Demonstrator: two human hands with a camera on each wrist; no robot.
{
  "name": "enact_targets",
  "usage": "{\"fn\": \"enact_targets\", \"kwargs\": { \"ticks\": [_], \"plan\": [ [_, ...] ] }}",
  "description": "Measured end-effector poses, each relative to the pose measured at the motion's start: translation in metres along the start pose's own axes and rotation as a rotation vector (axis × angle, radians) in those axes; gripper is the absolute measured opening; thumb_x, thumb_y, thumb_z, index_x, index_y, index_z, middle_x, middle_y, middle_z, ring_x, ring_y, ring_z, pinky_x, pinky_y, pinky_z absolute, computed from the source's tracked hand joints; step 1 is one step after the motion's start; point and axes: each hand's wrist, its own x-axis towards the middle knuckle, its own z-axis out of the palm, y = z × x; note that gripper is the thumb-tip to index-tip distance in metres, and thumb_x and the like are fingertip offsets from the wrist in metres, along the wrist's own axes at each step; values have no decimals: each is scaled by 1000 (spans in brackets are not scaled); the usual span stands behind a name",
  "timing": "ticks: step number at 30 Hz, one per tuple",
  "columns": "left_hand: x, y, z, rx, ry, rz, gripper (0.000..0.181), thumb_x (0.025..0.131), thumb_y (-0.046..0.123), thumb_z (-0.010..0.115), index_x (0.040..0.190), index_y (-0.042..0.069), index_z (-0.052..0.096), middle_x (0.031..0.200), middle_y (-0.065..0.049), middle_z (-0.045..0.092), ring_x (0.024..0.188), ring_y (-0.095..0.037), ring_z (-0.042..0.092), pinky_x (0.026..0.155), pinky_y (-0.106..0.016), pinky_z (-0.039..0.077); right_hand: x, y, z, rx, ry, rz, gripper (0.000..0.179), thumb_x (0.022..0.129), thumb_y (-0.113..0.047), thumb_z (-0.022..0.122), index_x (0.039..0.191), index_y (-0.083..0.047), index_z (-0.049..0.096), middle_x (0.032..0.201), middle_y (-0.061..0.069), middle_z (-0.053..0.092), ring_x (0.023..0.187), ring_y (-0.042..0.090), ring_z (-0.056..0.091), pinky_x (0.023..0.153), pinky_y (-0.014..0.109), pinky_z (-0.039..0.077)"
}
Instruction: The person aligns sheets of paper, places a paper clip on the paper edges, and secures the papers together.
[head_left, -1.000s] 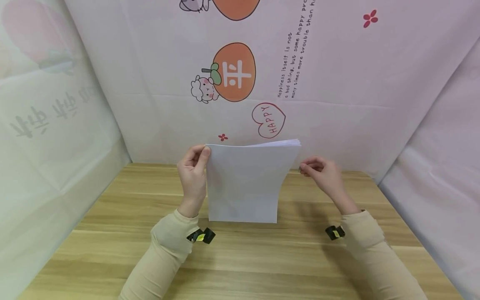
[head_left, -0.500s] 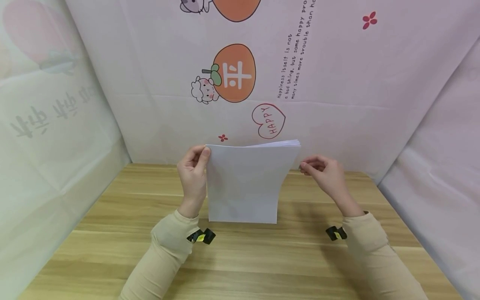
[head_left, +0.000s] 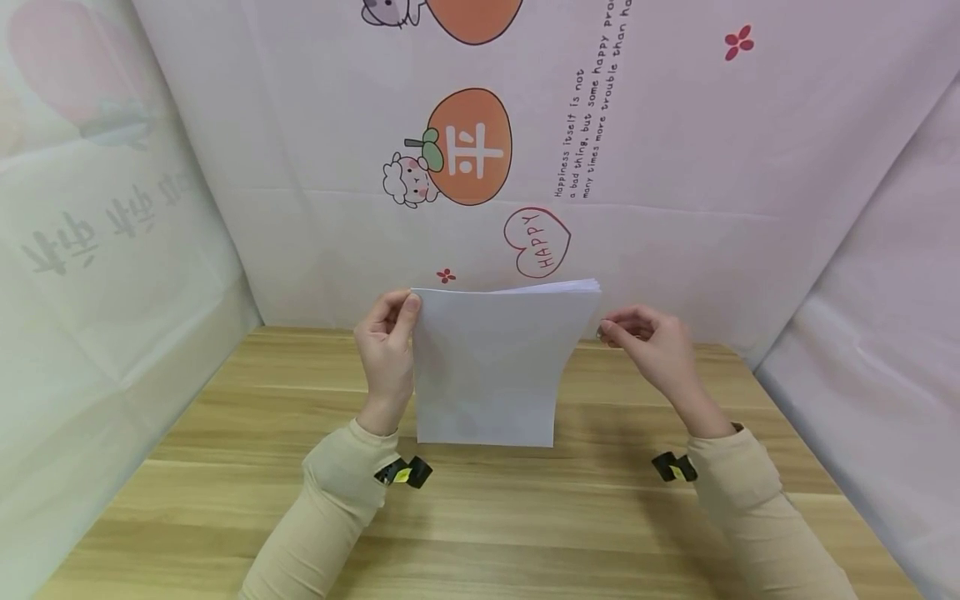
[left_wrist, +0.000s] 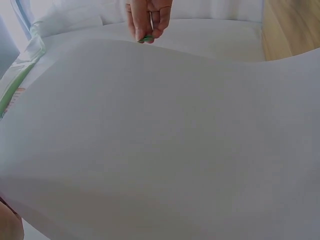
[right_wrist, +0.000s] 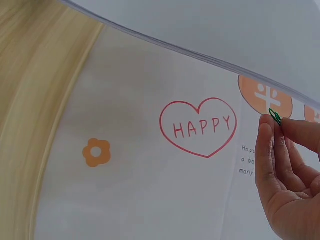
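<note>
A stack of white paper (head_left: 487, 367) is held upright above the table, its sheets fanning slightly apart at the top right corner. My left hand (head_left: 388, 350) pinches the stack's upper left corner between thumb and fingers. To the right of the sheets, apart from them, my right hand (head_left: 652, 346) pinches a small green paper clip (right_wrist: 275, 116) between thumb and fingertips. In the right wrist view the clip's wire loops poke out past the fingertips, below the edge of the sheets (right_wrist: 210, 59). The left wrist view is mostly filled by the paper (left_wrist: 165, 140), with the right hand (left_wrist: 150, 17) beyond its edge.
A wooden table (head_left: 480, 525) lies under the hands. Behind it hangs a white cloth (head_left: 675, 167) printed with orange fruit, a red heart and lettering. White cloth walls (head_left: 97, 333) close off both sides.
My right hand has shifted very slightly, its fingertips rising a little with the paper clip. The left hand and the paper stack stay in place.
</note>
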Motion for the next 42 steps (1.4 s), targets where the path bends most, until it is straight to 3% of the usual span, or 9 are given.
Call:
{"fn": "enact_targets", "kwargs": {
  "ticks": [8, 12, 23, 27, 31, 39, 42],
  "plan": [
    [0, 0, 1, -19, 7, -2, 26, 89, 10, 66, 93, -15, 61, 75, 7, 61, 66, -9, 48, 60, -17, 39, 5, 26, 3, 43, 29, -19, 15, 88, -15, 67, 95, -3, 69, 86, 16, 72, 69, -3, 64, 65, 16, 52],
    [0, 0, 1, -29, 7, -1, 27, 89, 10, 65, 93, -16, 61, 76, 7, 62, 67, -9, 48, 61, -17, 39, 4, 26, 4, 47, 28, -26, 16, 88, -21, 68, 94, -6, 69, 86, 12, 72, 71, 5, 67, 66, 20, 54],
    [0, 0, 3, 2, 9, 5, 26, 88, 11, 66, 92, -15, 62, 76, 8, 62, 66, -9, 48, 59, -17, 39, 3, 15, 2, 63, 47, -56, 14, 88, -16, 67, 93, -4, 69, 87, 14, 72, 74, 14, 69, 67, 16, 53],
    [0, 0, 3, -2, 7, 8, 26, 88, 10, 66, 92, -15, 62, 76, 8, 62, 66, -9, 48, 59, -17, 39, -1, -7, -2, 48, 43, -53, 12, 88, -9, 67, 94, 2, 67, 87, 17, 71, 74, 17, 69, 68, 14, 52],
    [-1, 1, 3, -19, 5, 9, 27, 88, 9, 66, 91, -17, 61, 76, 8, 62, 65, -8, 48, 59, -17, 39, -5, -27, -4, 38, 40, -52, 12, 88, -5, 66, 93, 5, 66, 86, 20, 70, 72, 14, 69, 68, 14, 52],
    [-1, 1, 3, -19, 2, 10, 27, 88, 10, 66, 92, -16, 61, 76, 8, 62, 65, -8, 47, 59, -17, 38, -6, -33, -4, 61, 53, -79, 11, 87, -3, 66, 92, 6, 66, 86, 20, 70, 70, 2, 66, 67, 14, 52],
    [-1, 1, 3, -7, 0, 7, 26, 88, 10, 66, 92, -16, 61, 76, 8, 62, 65, -9, 47, 59, -17, 38, -6, -37, -4, 69, 55, -83, 10, 86, -3, 67, 91, 6, 66, 85, 21, 70, 70, 6, 67, 67, 14, 52]
  ]
}}
